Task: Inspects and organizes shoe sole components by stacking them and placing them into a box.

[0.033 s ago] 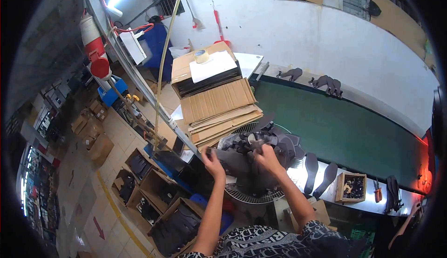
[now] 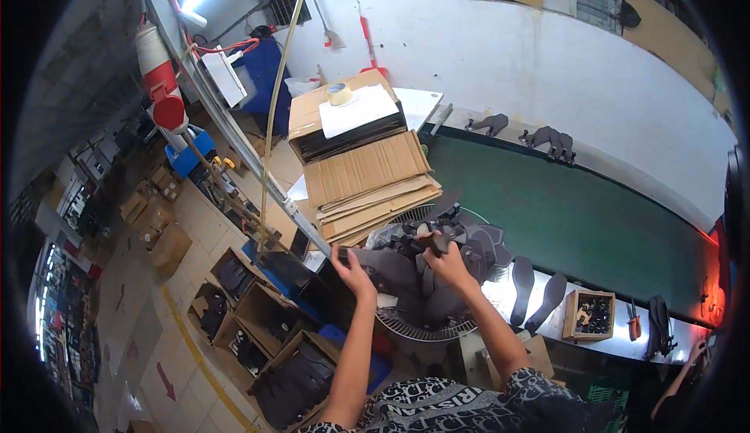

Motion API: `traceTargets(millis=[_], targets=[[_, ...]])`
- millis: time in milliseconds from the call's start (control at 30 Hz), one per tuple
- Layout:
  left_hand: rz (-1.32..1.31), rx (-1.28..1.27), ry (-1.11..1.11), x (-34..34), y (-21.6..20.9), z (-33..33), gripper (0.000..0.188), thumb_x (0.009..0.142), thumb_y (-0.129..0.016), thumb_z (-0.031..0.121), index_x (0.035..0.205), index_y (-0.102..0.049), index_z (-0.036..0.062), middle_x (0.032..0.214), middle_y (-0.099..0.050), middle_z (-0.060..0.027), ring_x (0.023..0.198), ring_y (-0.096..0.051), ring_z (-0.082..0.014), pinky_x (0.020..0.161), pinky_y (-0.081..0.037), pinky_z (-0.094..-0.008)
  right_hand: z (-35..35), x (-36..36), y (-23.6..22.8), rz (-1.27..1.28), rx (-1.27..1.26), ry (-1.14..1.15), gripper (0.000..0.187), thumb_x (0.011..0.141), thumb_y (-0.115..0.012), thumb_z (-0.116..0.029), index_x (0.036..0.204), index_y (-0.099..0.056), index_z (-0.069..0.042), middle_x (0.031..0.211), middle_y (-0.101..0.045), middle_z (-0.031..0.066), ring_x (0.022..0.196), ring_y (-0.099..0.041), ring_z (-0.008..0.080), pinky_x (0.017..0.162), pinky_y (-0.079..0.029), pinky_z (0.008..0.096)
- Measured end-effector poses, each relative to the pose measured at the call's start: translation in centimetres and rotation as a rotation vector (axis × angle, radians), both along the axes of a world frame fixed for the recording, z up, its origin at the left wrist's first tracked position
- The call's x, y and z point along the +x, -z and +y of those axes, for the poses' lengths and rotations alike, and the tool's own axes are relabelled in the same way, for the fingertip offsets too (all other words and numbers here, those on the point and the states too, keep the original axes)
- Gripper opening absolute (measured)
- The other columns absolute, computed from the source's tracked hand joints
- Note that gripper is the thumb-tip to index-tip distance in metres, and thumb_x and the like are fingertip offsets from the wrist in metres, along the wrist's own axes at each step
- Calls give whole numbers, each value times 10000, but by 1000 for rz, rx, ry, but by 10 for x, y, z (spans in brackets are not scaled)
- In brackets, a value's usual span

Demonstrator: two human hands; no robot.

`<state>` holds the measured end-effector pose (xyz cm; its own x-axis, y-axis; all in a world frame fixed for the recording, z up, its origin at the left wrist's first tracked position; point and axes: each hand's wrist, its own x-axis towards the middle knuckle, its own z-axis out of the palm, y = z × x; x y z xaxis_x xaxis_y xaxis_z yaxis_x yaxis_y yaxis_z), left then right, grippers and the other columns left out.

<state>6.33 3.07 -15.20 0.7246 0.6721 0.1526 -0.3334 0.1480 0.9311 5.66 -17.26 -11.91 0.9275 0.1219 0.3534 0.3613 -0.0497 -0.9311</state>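
Observation:
A wire-rimmed round basket (image 2: 422,334) holds a heap of dark grey sandal soles (image 2: 488,239), some with black straps. At the heap's left side, my left hand (image 2: 357,278) is closed on one end of a dark grey sandal (image 2: 387,265), which lies toward the right. My right hand (image 2: 450,266) is above the middle of the heap, its fingers closed round a dark strap (image 2: 434,241). How that strap joins the sandal is too small to tell.
Flattened cardboard (image 2: 367,171) and a box bearing a tape roll (image 2: 339,94) stand behind the basket. To the right runs a green conveyor belt (image 2: 539,199). Two soles (image 2: 522,291), a wooden box of small black parts (image 2: 590,314) and orange-handled pliers (image 2: 633,320) lie along its near edge.
The dark strap in my right hand has turned, and its brownish-black side now shows where a lighter patch was. My left hand has shifted slightly left.

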Motion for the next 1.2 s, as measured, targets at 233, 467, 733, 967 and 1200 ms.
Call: traceTargets(millis=[233,467,733,967,1200], targets=[[-249,-558,376,-13,45,59,371,942,-494,180,1290,-372,143,1228,-524,-146,1104,-531,-323,948,-411,-505,63,-35,-42,-195,-452,-85,559,638,-747,-355,937,-390,-46,901,-375,119,847,-380,268,778,-315,345],[43,-728,606,-65,20,41,431,898,-553,312,1233,-485,49,1261,-525,-145,1174,-492,-260,1028,-359,-414,50,-61,-12,-166,-531,155,690,594,-798,-441,989,-429,-13,928,-418,132,865,-412,283,781,-342,376],[24,-782,777,-141,-6,6,447,937,-397,278,1300,-414,18,1366,-421,-167,1269,-399,-315,1036,-355,-422,37,-99,12,-303,-747,86,684,649,-742,-501,1027,-465,-3,998,-526,193,956,-510,352,784,-409,424],[128,-788,782,-143,12,14,457,899,-462,404,1209,-454,70,1190,-508,-86,1131,-469,-248,956,-393,-434,24,-132,16,200,-502,-31,716,707,-718,-491,1119,-387,-8,891,-610,250,827,-604,409,699,-481,424],[212,-717,1015,-139,11,-7,649,811,-553,576,1278,-429,142,1300,-458,-61,1163,-457,-222,949,-417,-453,9,-116,16,-225,-554,-51,580,730,-701,-383,1174,-521,-55,937,-567,118,885,-546,299,778,-423,365]])
